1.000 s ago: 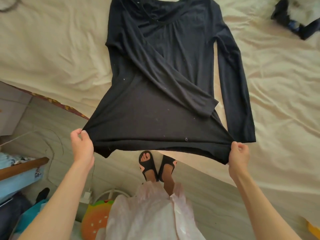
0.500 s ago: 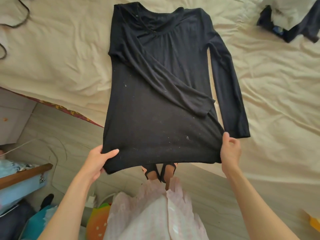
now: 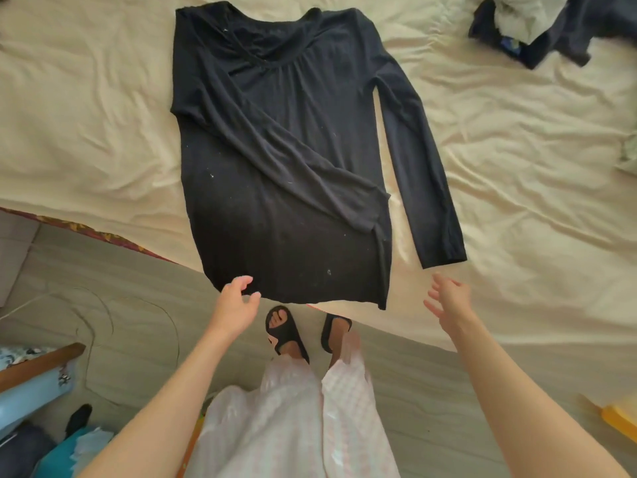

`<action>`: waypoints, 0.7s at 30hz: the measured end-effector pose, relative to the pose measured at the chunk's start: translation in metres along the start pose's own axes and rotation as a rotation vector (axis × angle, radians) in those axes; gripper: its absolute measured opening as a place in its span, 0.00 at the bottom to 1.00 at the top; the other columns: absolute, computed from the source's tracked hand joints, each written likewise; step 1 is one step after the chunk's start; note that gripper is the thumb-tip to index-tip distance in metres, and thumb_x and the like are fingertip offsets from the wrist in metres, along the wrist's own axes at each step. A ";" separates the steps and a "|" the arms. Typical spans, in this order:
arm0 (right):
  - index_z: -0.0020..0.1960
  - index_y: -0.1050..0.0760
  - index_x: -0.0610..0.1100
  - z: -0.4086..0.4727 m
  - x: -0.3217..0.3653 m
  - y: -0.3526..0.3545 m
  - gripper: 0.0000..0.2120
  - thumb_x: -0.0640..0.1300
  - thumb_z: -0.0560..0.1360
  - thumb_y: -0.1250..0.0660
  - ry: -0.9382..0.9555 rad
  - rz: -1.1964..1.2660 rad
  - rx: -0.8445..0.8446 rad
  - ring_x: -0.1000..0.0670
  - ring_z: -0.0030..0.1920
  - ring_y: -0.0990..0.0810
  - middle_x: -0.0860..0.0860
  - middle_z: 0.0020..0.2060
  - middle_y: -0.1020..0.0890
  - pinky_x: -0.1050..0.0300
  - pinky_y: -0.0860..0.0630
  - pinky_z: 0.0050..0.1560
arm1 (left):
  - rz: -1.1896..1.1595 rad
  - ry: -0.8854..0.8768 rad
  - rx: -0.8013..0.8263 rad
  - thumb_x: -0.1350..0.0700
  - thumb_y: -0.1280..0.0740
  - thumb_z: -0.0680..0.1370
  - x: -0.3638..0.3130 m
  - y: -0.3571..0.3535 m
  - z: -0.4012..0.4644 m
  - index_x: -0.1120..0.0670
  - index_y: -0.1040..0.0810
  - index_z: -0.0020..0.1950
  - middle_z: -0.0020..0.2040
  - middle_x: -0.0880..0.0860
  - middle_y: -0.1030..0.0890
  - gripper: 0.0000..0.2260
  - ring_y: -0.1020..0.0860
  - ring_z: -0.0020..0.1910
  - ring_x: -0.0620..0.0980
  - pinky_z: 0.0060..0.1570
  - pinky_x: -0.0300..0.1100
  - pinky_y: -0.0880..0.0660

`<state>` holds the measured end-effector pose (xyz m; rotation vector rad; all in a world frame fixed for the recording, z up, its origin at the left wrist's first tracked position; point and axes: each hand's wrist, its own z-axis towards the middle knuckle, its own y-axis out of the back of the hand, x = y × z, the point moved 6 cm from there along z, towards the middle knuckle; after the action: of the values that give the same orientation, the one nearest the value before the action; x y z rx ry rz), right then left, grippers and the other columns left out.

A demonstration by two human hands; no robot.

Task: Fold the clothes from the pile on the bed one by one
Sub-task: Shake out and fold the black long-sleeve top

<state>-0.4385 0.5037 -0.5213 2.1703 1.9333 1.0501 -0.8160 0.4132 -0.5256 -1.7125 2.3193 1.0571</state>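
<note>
1. Left hand (image 3: 236, 305): fingers loosely curved, thumb and fingertips at the near left corner of the top's hem; touching or just clear of the cloth, cannot tell which. No firm grip seen.
2. Right hand (image 3: 448, 303): fingers spread and relaxed, holding nothing, over the sheet just right of the hem and near the cuff of the straight sleeve.
3. Top (image 3: 275, 160): black, long-sleeved, laid flat on the bed (image 3: 86, 115), neckline far, hem near and overhanging the bed's edge.
4. One sleeve is folded diagonally across the front; the other lies straight along the right side on the sheet.
5. Pile (image 3: 537, 25): dark and white clothes at the far right of the bed, well apart from the top.
6. Below the bed's edge: floor (image 3: 120, 305), black sandals (image 3: 286, 334), a thin cable at left.
</note>
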 end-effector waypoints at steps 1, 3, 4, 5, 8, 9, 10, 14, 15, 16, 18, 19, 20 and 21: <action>0.71 0.38 0.37 0.004 0.006 0.001 0.24 0.45 0.79 0.37 -0.046 0.134 0.026 0.43 0.65 0.29 0.41 0.67 0.31 0.48 0.26 0.60 | 0.045 -0.077 0.052 0.55 0.38 0.80 -0.021 -0.011 0.001 0.52 0.35 0.72 0.72 0.54 0.34 0.21 0.33 0.69 0.53 0.64 0.48 0.33; 0.73 0.39 0.40 0.013 0.017 0.000 0.27 0.48 0.79 0.36 -0.126 0.349 0.091 0.44 0.69 0.32 0.43 0.71 0.34 0.46 0.29 0.65 | 0.128 -0.182 0.164 0.50 0.39 0.80 -0.058 -0.033 0.003 0.48 0.39 0.74 0.74 0.49 0.38 0.23 0.37 0.72 0.50 0.66 0.48 0.36; 0.73 0.37 0.42 0.017 0.024 -0.001 0.26 0.49 0.79 0.36 -0.159 0.426 0.132 0.46 0.70 0.32 0.44 0.71 0.33 0.47 0.30 0.65 | 0.149 -0.213 0.209 0.49 0.39 0.80 -0.074 -0.044 0.004 0.46 0.40 0.74 0.75 0.48 0.38 0.23 0.38 0.72 0.49 0.67 0.48 0.36; 0.71 0.34 0.43 0.022 0.030 -0.003 0.23 0.50 0.79 0.37 -0.190 0.502 0.172 0.47 0.69 0.30 0.46 0.68 0.29 0.49 0.29 0.64 | 0.153 -0.238 0.242 0.49 0.39 0.80 -0.089 -0.055 0.004 0.45 0.40 0.74 0.75 0.47 0.39 0.23 0.38 0.72 0.49 0.67 0.47 0.36; 0.64 0.27 0.43 0.036 0.044 -0.007 0.16 0.48 0.79 0.36 -0.276 0.633 0.210 0.51 0.57 0.21 0.49 0.55 0.20 0.57 0.25 0.53 | 0.131 -0.306 0.273 0.49 0.39 0.80 -0.128 -0.084 0.003 0.44 0.38 0.73 0.73 0.44 0.37 0.22 0.37 0.71 0.45 0.64 0.42 0.37; 0.64 0.27 0.42 0.041 0.047 -0.005 0.16 0.47 0.78 0.36 -0.291 0.592 0.200 0.52 0.50 0.20 0.50 0.53 0.21 0.59 0.25 0.52 | 0.125 -0.327 0.270 0.50 0.39 0.80 -0.140 -0.094 0.001 0.44 0.37 0.73 0.73 0.44 0.36 0.21 0.36 0.70 0.44 0.63 0.40 0.37; 0.62 0.27 0.42 0.046 0.050 -0.002 0.14 0.45 0.78 0.35 -0.283 0.508 0.186 0.53 0.43 0.22 0.50 0.52 0.22 0.60 0.26 0.49 | 0.119 -0.346 0.270 0.50 0.39 0.80 -0.152 -0.105 -0.002 0.43 0.36 0.72 0.72 0.43 0.35 0.20 0.36 0.69 0.42 0.62 0.38 0.37; 0.53 0.25 0.41 0.055 0.074 0.006 0.07 0.42 0.77 0.34 -0.112 0.223 0.242 0.53 0.40 0.24 0.48 0.47 0.21 0.57 0.29 0.51 | 0.080 -0.412 0.304 0.54 0.38 0.79 -0.199 -0.147 -0.010 0.43 0.35 0.71 0.71 0.41 0.34 0.21 0.36 0.70 0.42 0.62 0.36 0.38; 0.50 0.24 0.42 0.052 0.082 0.005 0.05 0.43 0.77 0.34 -0.060 0.195 0.282 0.51 0.42 0.22 0.48 0.47 0.20 0.56 0.28 0.53 | 0.071 -0.435 0.322 0.55 0.37 0.79 -0.210 -0.157 -0.011 0.43 0.37 0.72 0.72 0.42 0.35 0.23 0.37 0.70 0.41 0.63 0.36 0.38; 0.47 0.22 0.43 0.046 0.091 0.006 0.04 0.43 0.77 0.34 -0.002 0.160 0.317 0.50 0.44 0.20 0.48 0.46 0.19 0.55 0.27 0.54 | 0.052 -0.448 0.345 0.56 0.36 0.78 -0.221 -0.167 -0.012 0.43 0.39 0.73 0.73 0.41 0.37 0.25 0.38 0.71 0.40 0.65 0.37 0.39; 0.41 0.20 0.45 0.034 0.106 0.009 0.07 0.44 0.76 0.34 0.125 0.079 0.381 0.51 0.48 0.20 0.50 0.44 0.17 0.57 0.27 0.53 | 0.000 -0.454 0.369 0.54 0.33 0.77 -0.241 -0.184 -0.015 0.43 0.42 0.75 0.71 0.38 0.38 0.29 0.41 0.69 0.35 0.66 0.35 0.41; 0.39 0.18 0.47 0.030 0.111 0.011 0.08 0.45 0.76 0.33 0.175 0.048 0.408 0.53 0.49 0.20 0.51 0.44 0.16 0.59 0.27 0.52 | -0.014 -0.462 0.346 0.53 0.32 0.76 -0.250 -0.190 -0.017 0.44 0.41 0.74 0.69 0.37 0.37 0.29 0.40 0.67 0.34 0.64 0.33 0.40; 0.38 0.18 0.48 0.025 0.115 0.012 0.09 0.45 0.75 0.32 0.214 0.022 0.430 0.54 0.50 0.21 0.51 0.46 0.17 0.62 0.28 0.50 | -0.022 -0.472 0.291 0.52 0.32 0.76 -0.257 -0.193 -0.017 0.46 0.38 0.73 0.67 0.37 0.34 0.27 0.37 0.66 0.35 0.62 0.32 0.39; 0.37 0.17 0.50 0.023 0.122 0.014 0.09 0.45 0.75 0.32 0.246 0.010 0.446 0.56 0.51 0.21 0.52 0.49 0.18 0.64 0.30 0.48 | -0.040 -0.476 0.222 0.53 0.33 0.77 -0.266 -0.194 -0.016 0.48 0.34 0.70 0.65 0.39 0.30 0.22 0.32 0.64 0.37 0.60 0.33 0.35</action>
<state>-0.4165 0.6187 -0.4783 2.3543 2.4745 1.0061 -0.5429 0.5940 -0.4903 -1.2560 2.0035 1.0179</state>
